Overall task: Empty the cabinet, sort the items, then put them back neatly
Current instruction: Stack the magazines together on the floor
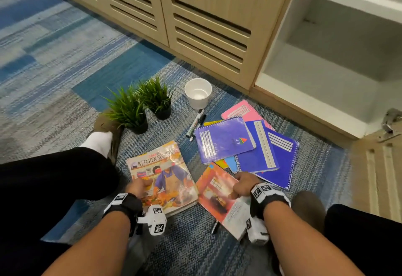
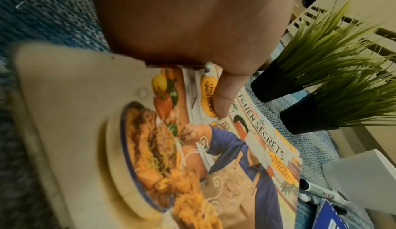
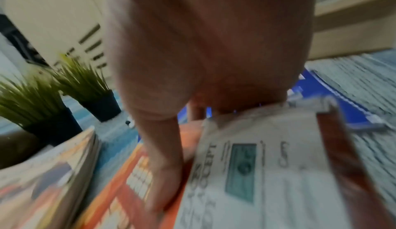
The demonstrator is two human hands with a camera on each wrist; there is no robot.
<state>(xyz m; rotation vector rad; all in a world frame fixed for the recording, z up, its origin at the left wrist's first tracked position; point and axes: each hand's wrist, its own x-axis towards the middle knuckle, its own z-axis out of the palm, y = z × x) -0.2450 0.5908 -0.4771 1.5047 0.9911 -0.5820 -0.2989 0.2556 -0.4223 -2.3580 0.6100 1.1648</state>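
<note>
On the blue-grey carpeted floor (image 1: 65, 62), the left hand (image 1: 137, 186) grips the near edge of the illustrated "Kitchen Secrets" cookbook (image 1: 167, 173), thumb pressed on its cover. The right hand (image 1: 243, 183) clamps its fingers on the orange-covered book (image 1: 215, 197), just beside it.

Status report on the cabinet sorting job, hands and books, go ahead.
Left hand grips Kitchen Secrets cookbook; right hand grips orange book. Cabinet emptied, items on carpet. Black pen lies beside orange book.
</note>
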